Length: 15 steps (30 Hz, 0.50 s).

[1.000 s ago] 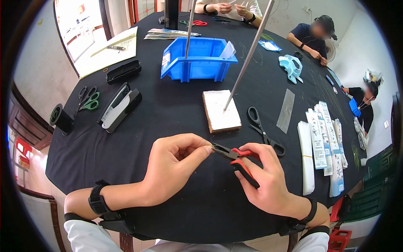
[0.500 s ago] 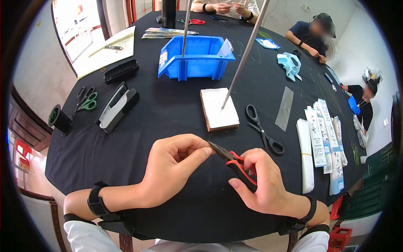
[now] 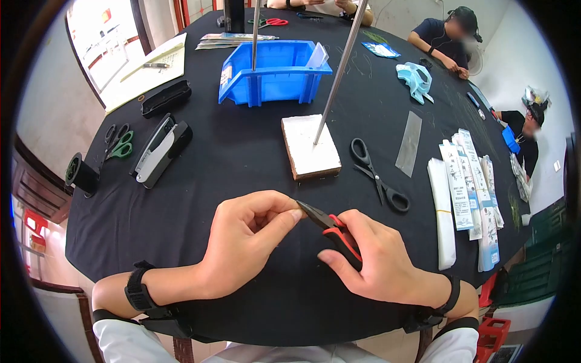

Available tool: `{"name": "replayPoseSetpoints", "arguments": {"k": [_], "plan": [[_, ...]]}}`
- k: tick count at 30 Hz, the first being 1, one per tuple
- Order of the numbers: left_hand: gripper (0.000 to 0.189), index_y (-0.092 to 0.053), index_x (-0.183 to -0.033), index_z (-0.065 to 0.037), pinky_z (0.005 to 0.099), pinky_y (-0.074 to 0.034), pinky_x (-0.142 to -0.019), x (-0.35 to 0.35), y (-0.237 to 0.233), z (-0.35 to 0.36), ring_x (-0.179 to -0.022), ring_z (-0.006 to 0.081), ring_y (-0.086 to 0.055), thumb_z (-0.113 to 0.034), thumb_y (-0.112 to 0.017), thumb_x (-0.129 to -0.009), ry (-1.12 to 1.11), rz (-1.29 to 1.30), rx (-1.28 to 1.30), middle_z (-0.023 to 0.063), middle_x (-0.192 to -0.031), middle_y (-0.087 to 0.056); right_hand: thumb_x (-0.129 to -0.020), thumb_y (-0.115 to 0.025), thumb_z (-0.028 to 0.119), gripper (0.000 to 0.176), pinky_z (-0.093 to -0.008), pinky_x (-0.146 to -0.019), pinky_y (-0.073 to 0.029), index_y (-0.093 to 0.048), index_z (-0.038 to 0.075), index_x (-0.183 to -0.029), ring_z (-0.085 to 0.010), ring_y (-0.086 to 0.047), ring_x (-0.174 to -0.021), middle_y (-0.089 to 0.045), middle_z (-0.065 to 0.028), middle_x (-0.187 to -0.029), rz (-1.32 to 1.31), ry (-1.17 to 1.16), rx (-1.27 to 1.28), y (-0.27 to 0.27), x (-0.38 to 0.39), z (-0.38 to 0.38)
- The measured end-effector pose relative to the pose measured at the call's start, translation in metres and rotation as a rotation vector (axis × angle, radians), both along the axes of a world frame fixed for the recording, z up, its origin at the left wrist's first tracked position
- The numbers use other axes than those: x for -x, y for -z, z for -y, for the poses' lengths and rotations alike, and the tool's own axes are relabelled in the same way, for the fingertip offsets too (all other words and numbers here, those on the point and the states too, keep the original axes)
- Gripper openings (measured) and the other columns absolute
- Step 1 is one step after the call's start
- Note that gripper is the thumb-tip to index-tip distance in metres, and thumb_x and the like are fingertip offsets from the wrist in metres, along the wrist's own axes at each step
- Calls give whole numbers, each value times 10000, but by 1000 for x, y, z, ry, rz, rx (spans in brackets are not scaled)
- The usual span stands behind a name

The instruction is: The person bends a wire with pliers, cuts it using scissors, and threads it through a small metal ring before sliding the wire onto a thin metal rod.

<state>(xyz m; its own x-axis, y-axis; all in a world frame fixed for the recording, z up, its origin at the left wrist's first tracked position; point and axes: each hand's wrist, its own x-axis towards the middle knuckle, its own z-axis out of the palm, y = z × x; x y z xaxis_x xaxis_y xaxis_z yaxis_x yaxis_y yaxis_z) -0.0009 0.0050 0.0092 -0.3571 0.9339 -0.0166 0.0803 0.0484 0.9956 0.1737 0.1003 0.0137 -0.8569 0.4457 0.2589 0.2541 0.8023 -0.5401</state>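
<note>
My right hand (image 3: 375, 257) is wrapped round the red-and-black handles of a pair of needle-nose pliers (image 3: 342, 237). The jaws point up and left, and their tip meets the fingertips of my left hand (image 3: 251, 239). Thumb and forefinger of that hand are pinched together; whatever lies between them is too small to make out. Just beyond the pliers, a white-topped block (image 3: 308, 148) carries an upright metal rod (image 3: 340, 75). Black scissors (image 3: 378, 175) lie to the right of the block.
A blue bin (image 3: 275, 75) stands at the back, with a stapler (image 3: 160, 150), green scissors (image 3: 121, 144) and a thread spool (image 3: 82, 174) to the left. Printed packets (image 3: 457, 187) and a clear strip (image 3: 409, 144) lie at right. Other people sit round the black-covered table.
My right hand has turned a little and its thumb has shifted left on the pliers. The view has tilted slightly, so the table items appear higher. The left hand keeps its pinch.
</note>
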Motion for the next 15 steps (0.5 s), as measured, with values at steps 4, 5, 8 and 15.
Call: {"name": "replayPoseSetpoints", "arguments": {"k": [4,5,8,15], "plan": [[119,-631,-867,25,170,-268,-413,1,2,0,-474,4,-390,-81,-579,-855,16,-38,4,-30,-587,-514,-795,-646,214,272,-307,-484,-435,-517,3,-908,-258,-557,-541,-547,-95,-690,-70,-23,-18,4,-1,-5],[123,-633,-867,24,170,-268,-412,1,1,0,-474,3,-390,-86,-579,-856,22,-53,7,-30,-584,-514,-794,-643,205,262,-306,-484,-436,-519,3,-905,-256,-559,-543,-550,-96,-694,-84,-19,-25,6,-1,-6],[132,-637,-865,21,170,-268,-411,2,-1,1,-472,3,-389,-98,-579,-860,25,-101,8,-31,-578,-513,-791,-637,180,235,-302,-485,-437,-527,2,-898,-249,-560,-542,-555,-99,-699,-114,-11,-46,7,0,-7],[140,-642,-864,23,170,-266,-406,0,-5,2,-464,5,-392,-103,-583,-859,9,-115,18,-26,-576,-517,-781,-637,163,216,-291,-482,-436,-538,6,-891,-233,-555,-529,-556,-91,-694,-145,-2,-113,9,1,-9]]}}
